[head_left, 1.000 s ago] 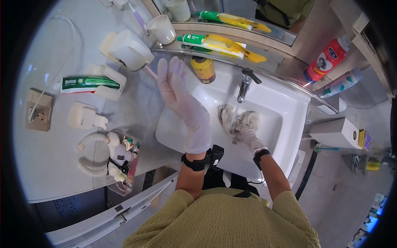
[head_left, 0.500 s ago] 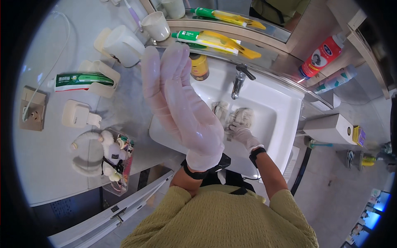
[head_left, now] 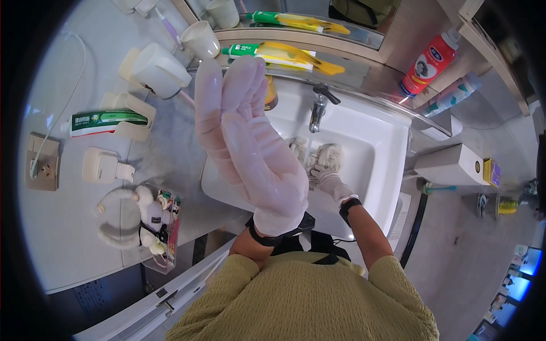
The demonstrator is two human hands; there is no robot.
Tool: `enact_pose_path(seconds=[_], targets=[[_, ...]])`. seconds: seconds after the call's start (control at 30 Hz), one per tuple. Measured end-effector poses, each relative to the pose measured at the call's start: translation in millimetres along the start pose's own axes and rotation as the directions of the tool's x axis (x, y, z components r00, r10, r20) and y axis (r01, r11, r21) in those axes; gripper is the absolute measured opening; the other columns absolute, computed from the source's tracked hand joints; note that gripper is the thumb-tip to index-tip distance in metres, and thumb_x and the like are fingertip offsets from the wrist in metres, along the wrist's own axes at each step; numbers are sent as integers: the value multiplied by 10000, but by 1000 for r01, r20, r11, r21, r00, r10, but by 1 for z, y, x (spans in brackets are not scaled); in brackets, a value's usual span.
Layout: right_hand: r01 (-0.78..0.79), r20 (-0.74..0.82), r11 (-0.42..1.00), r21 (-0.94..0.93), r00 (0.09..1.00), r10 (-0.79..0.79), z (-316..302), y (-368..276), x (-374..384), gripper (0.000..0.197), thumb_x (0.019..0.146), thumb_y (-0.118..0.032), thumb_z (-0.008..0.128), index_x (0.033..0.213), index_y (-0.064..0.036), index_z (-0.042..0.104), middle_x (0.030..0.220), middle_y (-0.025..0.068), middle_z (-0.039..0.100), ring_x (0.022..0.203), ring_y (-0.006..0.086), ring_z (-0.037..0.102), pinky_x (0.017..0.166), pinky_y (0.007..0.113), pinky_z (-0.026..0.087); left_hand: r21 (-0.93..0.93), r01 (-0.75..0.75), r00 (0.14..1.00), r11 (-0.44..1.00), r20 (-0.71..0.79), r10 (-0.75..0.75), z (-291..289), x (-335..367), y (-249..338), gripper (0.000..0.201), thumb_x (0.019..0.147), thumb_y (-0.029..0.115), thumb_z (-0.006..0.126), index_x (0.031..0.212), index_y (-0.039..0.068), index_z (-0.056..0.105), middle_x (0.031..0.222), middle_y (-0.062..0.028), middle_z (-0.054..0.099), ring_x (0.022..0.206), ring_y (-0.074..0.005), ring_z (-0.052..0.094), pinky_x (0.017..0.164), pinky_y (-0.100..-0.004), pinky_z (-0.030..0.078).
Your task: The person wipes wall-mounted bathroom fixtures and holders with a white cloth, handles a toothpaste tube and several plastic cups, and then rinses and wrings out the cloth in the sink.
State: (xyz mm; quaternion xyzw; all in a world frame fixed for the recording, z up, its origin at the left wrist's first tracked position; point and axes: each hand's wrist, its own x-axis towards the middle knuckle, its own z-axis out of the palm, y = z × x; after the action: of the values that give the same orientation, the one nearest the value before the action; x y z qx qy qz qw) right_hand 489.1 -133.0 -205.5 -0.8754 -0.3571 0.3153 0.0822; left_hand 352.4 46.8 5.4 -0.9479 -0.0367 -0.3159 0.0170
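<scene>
My left hand (head_left: 256, 153), in a thin whitish glove, is raised high above the left side of the white sink (head_left: 369, 170). Its fingers stretch out, slightly bent, with nothing seen in them. Down in the basin my right hand (head_left: 331, 181), gloved too, has its fingers closed on a crumpled, wet-looking grey-white cloth (head_left: 328, 154). Beside it lies another piece of similar cloth (head_left: 298, 146), partly covered by my left hand. Above both pieces stands the chrome faucet (head_left: 319, 108), and a thin stream seems to fall from it.
Behind the sink a ledge carries a green-and-yellow tube (head_left: 267, 55), a white cup (head_left: 200, 40) and a red spray can (head_left: 429, 63). A yellow jar (head_left: 271, 95) is half hidden by my left hand. On the left are a toothpaste tube (head_left: 108, 121) and a clear basket (head_left: 168, 250).
The surroundings have shifted slightly left in the picture. My left hand stays raised, its fingers a little more bent; my right hand stays on the cloth.
</scene>
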Motion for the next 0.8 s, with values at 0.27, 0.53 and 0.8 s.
enact_pose_path(seconds=[0.27,0.53,0.8], targets=[[44,-28,999,-30,999,-45,1,-2,0,600,755,-217,624,1329,-162,456,1402,74,397,1200,267,476,999,348,394,-882,-79,888,465,-274,-370,-57,100,47,470,916,280,374,1295,1,350,1223,-166,518,1145,-280,491,970,-386,377],[73,-233,994,82,971,-52,34,26,8,500,759,-196,590,1251,-141,519,1357,99,450,1114,269,547,944,386,426,-937,-322,834,-134,-214,-509,-86,192,75,539,974,335,293,1388,-5,234,1284,-198,479,1216,-315,454,1032,-427,336],[10,-65,995,-98,998,-17,20,2,6,560,763,-193,595,1306,-157,465,1435,84,354,1141,274,535,966,374,420,-897,-379,878,-228,-271,-394,-112,188,90,572,975,363,252,1416,3,199,1313,-187,469,1218,-307,458,1033,-432,338]])
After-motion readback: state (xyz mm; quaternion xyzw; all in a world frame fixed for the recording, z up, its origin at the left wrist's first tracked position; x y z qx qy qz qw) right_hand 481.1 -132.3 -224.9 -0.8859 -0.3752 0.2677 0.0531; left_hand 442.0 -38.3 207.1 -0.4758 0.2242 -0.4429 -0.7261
